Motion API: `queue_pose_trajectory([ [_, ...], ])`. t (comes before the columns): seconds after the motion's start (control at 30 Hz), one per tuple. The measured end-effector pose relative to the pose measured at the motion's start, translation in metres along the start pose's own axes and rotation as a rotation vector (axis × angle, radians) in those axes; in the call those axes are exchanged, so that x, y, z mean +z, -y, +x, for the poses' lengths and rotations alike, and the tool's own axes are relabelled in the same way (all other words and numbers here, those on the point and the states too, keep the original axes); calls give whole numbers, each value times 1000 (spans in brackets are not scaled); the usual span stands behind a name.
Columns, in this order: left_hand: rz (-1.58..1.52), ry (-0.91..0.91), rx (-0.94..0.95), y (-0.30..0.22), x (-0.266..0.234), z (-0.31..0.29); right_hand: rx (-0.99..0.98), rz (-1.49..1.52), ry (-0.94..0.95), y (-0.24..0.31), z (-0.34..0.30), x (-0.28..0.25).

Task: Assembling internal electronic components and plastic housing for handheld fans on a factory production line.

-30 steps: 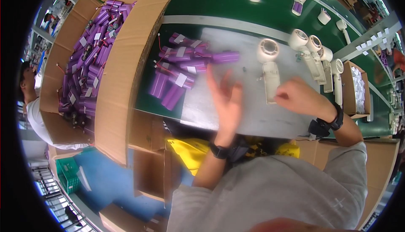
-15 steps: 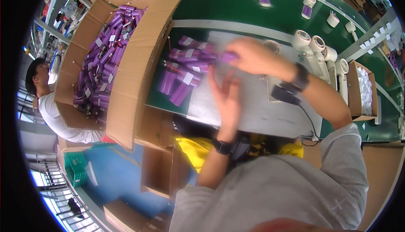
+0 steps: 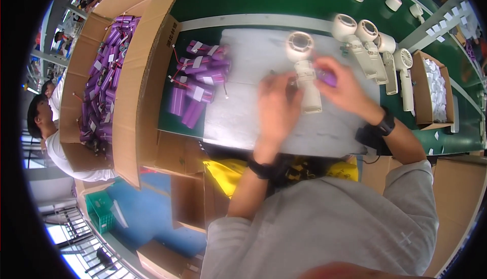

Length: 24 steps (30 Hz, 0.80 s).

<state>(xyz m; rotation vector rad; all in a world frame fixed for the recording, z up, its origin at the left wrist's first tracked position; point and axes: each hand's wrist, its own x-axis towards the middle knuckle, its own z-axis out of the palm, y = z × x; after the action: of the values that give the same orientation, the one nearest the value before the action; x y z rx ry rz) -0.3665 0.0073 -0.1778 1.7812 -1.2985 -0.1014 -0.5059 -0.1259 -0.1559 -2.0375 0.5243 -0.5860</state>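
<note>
A cream handheld fan lies on the pale mat, its round head away from me and the handle toward me. My left hand is at the left side of the handle, fingers curled against it and blurred. A purple battery pack sits in the closed fingers of my right hand, just right of the handle. More purple battery packs with white labels and thin wires are piled at the mat's left edge.
A large open carton full of purple packs stands at the left. Several cream fans lie at the right, beside a carton of white pieces. Beyond a pale rail, fan parts rest on the green surface. A person is at the far left.
My right hand has moved from beside the battery pile to the fan, carrying a battery pack. My left hand has gone from open near the pile to the fan's handle. The view has shifted.
</note>
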Motion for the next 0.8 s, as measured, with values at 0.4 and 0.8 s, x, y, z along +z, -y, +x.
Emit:
queue_pose_trajectory([
  [0.4,-238,67,-156,-2,-15,-3,-215,-105,-57,3,-11,13],
  [0.8,-511,317,-360,-7,-40,-26,-432,-101,-44,19,-22,21],
])
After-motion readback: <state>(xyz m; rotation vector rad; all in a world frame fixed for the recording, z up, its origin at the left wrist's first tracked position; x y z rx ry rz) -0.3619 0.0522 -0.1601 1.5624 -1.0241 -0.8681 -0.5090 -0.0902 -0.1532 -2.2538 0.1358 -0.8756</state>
